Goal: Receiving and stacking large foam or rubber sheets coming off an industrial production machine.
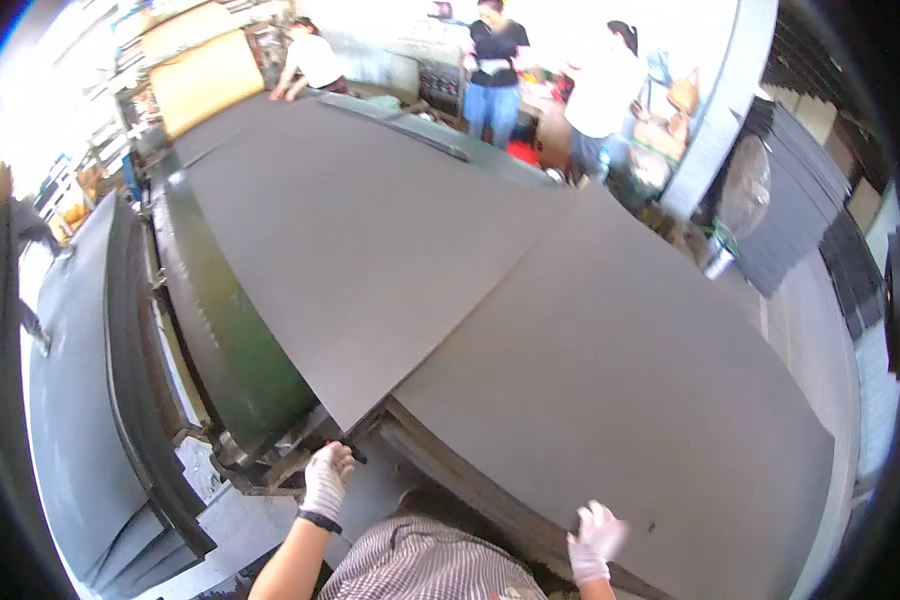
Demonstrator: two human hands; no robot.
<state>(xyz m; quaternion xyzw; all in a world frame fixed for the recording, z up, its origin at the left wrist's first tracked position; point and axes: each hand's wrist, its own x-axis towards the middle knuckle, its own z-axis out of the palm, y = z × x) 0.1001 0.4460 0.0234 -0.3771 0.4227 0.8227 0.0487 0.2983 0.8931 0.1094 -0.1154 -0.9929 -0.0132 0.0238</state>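
Note:
My left hand (328,478), in a white glove with bare fingertips, is closed just below the near corner of a large grey sheet (370,220). A small dark piece shows at its fingertips; what the fingers hold I cannot make out. My right hand (595,540), also gloved and slightly blurred, is over the near edge of a second grey sheet (620,370). Its fingers are loosely bent and apart, with nothing visible in them. The first sheet's edge runs diagonally along the second one.
A green machine bed (220,300) with a roller runs under the sheet. Stacked sheets (80,400) lie to the left, and more dark sheets (785,190) lean at the right beside a pale post (720,110). At the far end a person (310,60) touches the sheet; two others stand beyond.

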